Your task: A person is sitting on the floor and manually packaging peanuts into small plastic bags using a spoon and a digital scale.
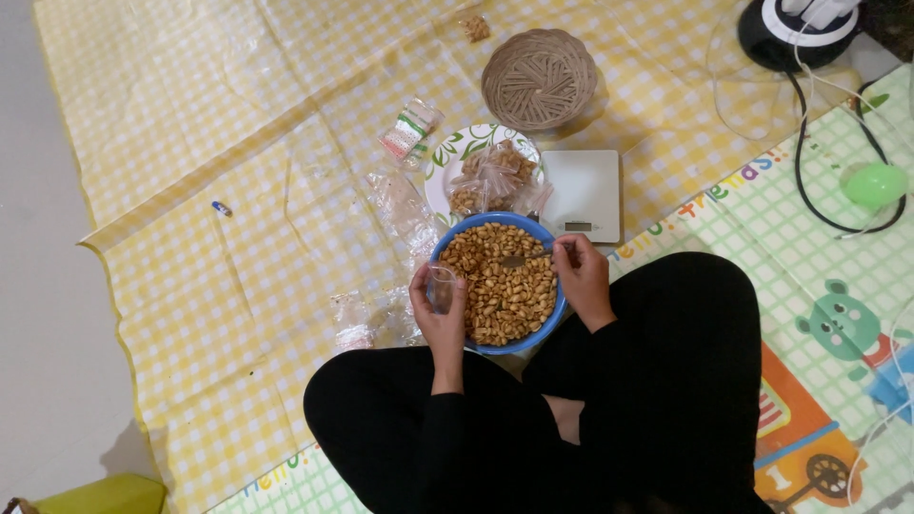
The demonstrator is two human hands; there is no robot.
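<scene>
Between the seated person's knees stood a blue bowl (552,319), round and nearly full of golden-brown roasted nuts (500,286). Left hand (440,314): fingers curled around a small clear plastic bag (441,286), held upright at the bowl's left rim. Right hand (583,278): fingers pinched together on the handle of a spoon (519,260) whose bowl lay over the nuts near the far rim.

Just beyond the blue bowl, and touching it in this view, lay a white paper plate (446,164) with a green leaf pattern, piled with small clear filled packets (493,179) of the same brown contents. Beside the plate to the right sat a white square kitchen scale (583,190), its small display at the near edge. Farther off stood an empty round woven basket (539,78), and beyond that one more small filled packet (475,28).

Left of the plate lay a small packet (409,129) with a red, green and white label. Empty clear bags (395,205) were strewn between the plate and the left knee. All rested on a yellow-and-white checked sheet (219,314), which also bore a small blue object (221,207), too small to identify. To the right lay a green-gridded play mat (838,276) with cartoon animals and coloured letters, crossed by black and white cables (809,190).
</scene>
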